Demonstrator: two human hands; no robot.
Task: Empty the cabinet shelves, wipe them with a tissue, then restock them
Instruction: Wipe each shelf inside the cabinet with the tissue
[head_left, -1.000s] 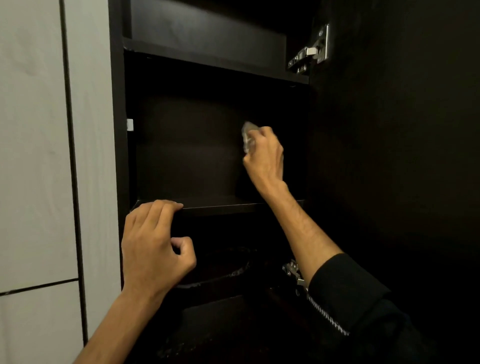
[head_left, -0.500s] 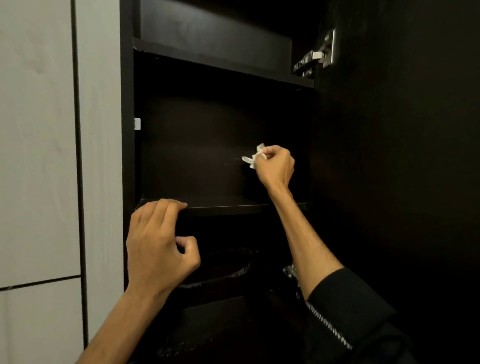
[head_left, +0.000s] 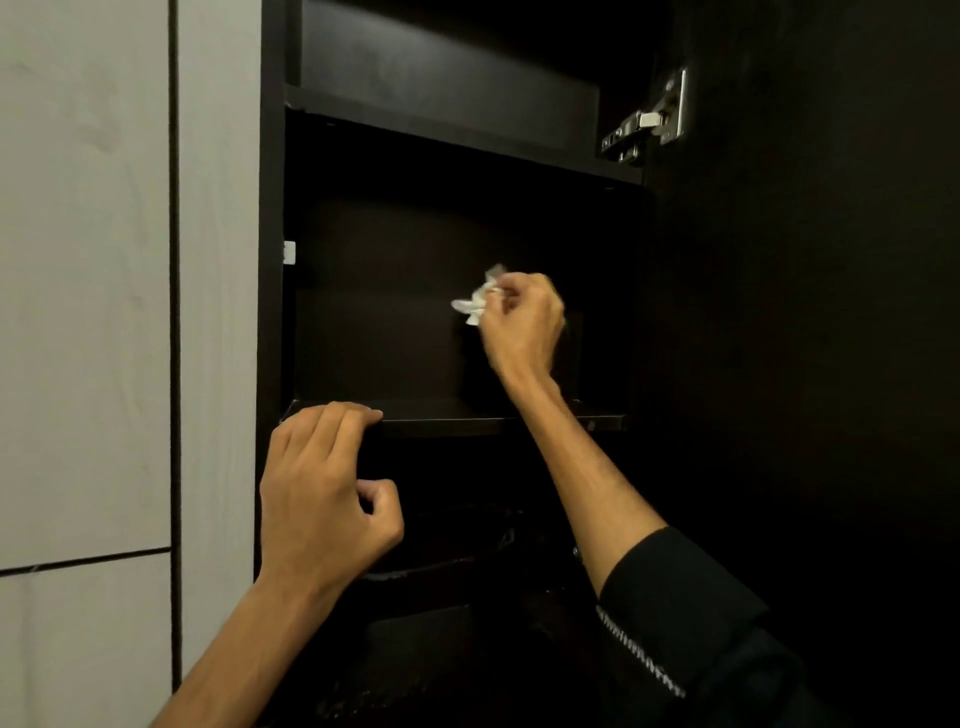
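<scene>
- Right hand (head_left: 522, 325) up inside the dark cabinet (head_left: 270, 312), fingers (head_left: 501, 293) bunched and pinching a crumpled white tissue (head_left: 475, 301).
- Tissue sits against the back panel, well above the middle shelf (head_left: 493, 421); wad sticks out leftward from the fingertips, long axis slanted, upper tip up-right, lower tip down-left.
- Left hand (head_left: 324, 493) hooked over the shelf's front edge near the left wall, fingers curled close together on top, thumb tucked underneath.
- Black sleeve (head_left: 675, 608) pushed up the right forearm.
- Metal hinge (head_left: 647, 122) upper right; pale panelled wall (head_left: 83, 312) on the left.
</scene>
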